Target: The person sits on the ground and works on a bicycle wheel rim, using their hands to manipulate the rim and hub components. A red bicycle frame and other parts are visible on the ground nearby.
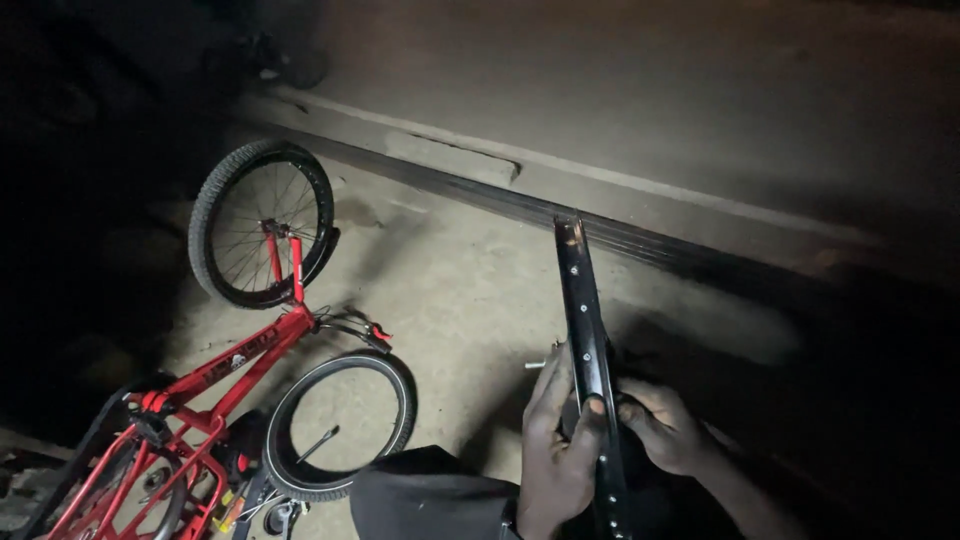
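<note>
Fingers first: the left hand [556, 440] has its fingers curled right around the bare wheel rim [588, 340], thumb pressed on the inner face, so that's a proper closed grip on it. The right hand [665, 428] sits on the other side of the rim at about the same height, fingers bent in against its edge, though it's dark there and I can't tell how tightly they've got it. The rim itself is seen edge-on, a narrow black metal band, glossy, with a row of small spoke holes down the middle (no spokes or tyre on it at all), and its top end looks scuffed and a bit rusty. It stands upright between the hands, rising away from them toward the concrete kerb [520, 165]. A little metal bit, maybe a valve or bolt, sticks out just left of the rim beside the left hand's knuckles, too small to say which. Left of the rim, lying flat on the rough pale concrete ground [460, 280], is a loose black tyre [340, 425] with a thin rod resting inside its circle. Further left of the rim is a red bicycle [230, 370] on its side, painted tube frame, with its knobbly front wheel [262, 224] still fitted and thin wire spokes showing. A dark cloth-covered knee [430, 495] sits just below left of the rim.
</note>
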